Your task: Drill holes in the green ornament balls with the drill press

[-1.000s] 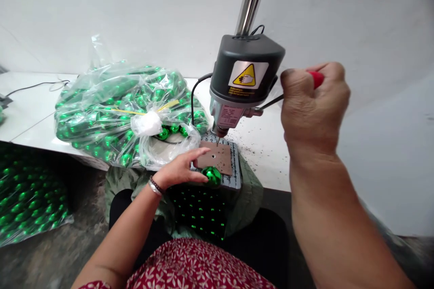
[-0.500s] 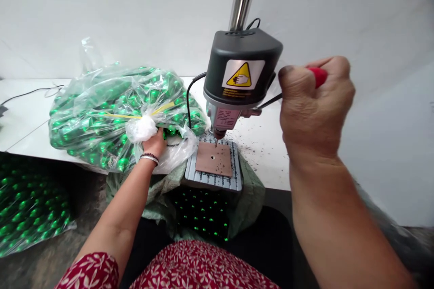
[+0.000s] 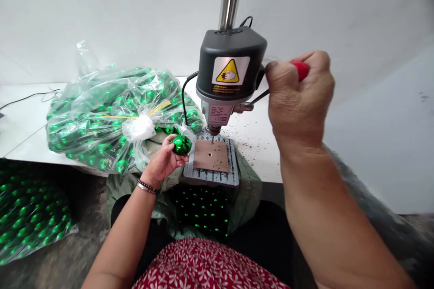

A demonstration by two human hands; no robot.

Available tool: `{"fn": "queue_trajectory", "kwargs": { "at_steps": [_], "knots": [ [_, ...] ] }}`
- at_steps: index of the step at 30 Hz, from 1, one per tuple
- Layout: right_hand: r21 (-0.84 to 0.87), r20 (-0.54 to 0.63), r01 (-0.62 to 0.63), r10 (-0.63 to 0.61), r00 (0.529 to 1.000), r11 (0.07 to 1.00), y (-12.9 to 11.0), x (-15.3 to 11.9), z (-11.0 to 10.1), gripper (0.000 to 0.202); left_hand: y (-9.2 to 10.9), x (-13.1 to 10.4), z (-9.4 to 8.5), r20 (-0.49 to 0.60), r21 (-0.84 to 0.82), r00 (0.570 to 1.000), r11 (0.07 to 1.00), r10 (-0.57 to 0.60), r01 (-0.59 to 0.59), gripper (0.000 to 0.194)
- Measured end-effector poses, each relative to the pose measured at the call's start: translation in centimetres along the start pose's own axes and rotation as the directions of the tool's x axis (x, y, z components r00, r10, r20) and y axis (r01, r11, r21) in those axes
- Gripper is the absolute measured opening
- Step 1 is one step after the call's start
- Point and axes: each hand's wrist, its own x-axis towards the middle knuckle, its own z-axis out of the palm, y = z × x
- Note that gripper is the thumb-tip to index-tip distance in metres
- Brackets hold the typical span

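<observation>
Between the fingers of my left hand (image 3: 166,160) is a shiny green ball (image 3: 182,145), held just left of the drill press base (image 3: 231,177). My right hand (image 3: 300,99) is wrapped round the red-knobbed feed lever (image 3: 303,70) of the drill press (image 3: 230,63). Its thin bit (image 3: 213,139) points down, above a brown square board (image 3: 217,162) with a small hole in it. Dark shavings lie on the board and the grooved base. Behind my left hand, a clear plastic bag (image 3: 98,95) full of green balls rests on the white table, its side open.
Below the base, a green woven sack (image 3: 249,198) holds many green balls. Another bag of green balls (image 3: 30,212) stands on the floor at left. Shavings are scattered over the white table (image 3: 267,158). A black cable (image 3: 185,99) hangs beside the drill head.
My left hand has come out of the bag's opening with a green ball and moved right, toward the base. The right hand stays on the lever. The whole view has shifted slightly.
</observation>
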Motion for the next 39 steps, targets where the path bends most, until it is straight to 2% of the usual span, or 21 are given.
{"fn": "queue_trajectory", "kwargs": {
  "at_steps": [3, 6, 10, 15, 18, 22, 27, 30, 35, 39],
  "knots": [
    [-0.002, 0.028, -0.055, 0.055, 0.998, 0.998, -0.6, 0.0, -0.1, 0.024, -0.5, 0.5, 1.3, -0.015, -0.033, 1.0, 0.999, 0.01, -0.01, 0.073],
    [-0.02, 0.036, -0.094, 0.095, 0.995, 0.995, -1.1, 0.1, -0.2, 0.026, -1.0, 1.2, 2.2, -0.024, 0.063, 1.0, 0.998, 0.009, -0.008, 0.083],
    [-0.018, 0.061, -0.05, 0.051, 0.997, 0.999, -0.9, 0.2, -0.3, 0.028, -1.4, 1.7, 3.0, 0.034, 0.314, 0.999, 0.949, 0.014, -0.024, 0.064],
    [0.039, 0.035, -0.013, 0.012, 0.999, 0.999, -0.3, 0.2, -0.3, 0.027, -1.0, 2.5, 3.7, 0.064, 0.531, 0.998, 0.846, 0.012, -0.044, 0.053],
    [0.053, 0.025, -0.005, 0.004, 1.0, 0.999, -0.5, 0.1, -0.3, 0.026, -1.0, 3.1, 4.0, 0.077, 0.57, 0.997, 0.821, -0.006, -0.039, 0.05],
    [0.047, 0.037, -0.085, 0.084, 0.996, 0.995, -1.2, 0.1, -0.4, 0.029, -1.4, 3.8, 4.2, 0.045, 0.604, 0.998, 0.797, -0.034, -0.001, 0.055],
    [0.056, 0.039, -0.099, 0.097, 0.995, 0.993, -1.5, 0.2, -0.6, 0.029, -2.0, 4.6, 4.2, 0.047, 0.701, 0.997, 0.709, 0.063, -0.078, 0.06],
    [0.048, 0.035, -0.102, 0.101, 0.994, 0.994, -1.4, 0.3, -0.6, 0.029, -2.1, 5.0, 4.7, 0.056, 0.76, 0.995, 0.643, 0.08, -0.095, 0.067],
    [0.045, 0.046, -0.119, 0.117, 0.992, 0.992, -1.8, 0.2, -0.6, 0.031, -1.9, 5.4, 5.8, 0.15, 0.831, 0.981, 0.521, 0.127, -0.194, 0.07],
    [0.061, 0.057, -0.146, 0.142, 0.988, 0.987, -1.8, 0.0, -0.5, 0.032, -1.8, 5.2, 5.6, 0.248, 0.8, 0.962, 0.536, 0.113, -0.269, 0.066]
  ]
}}
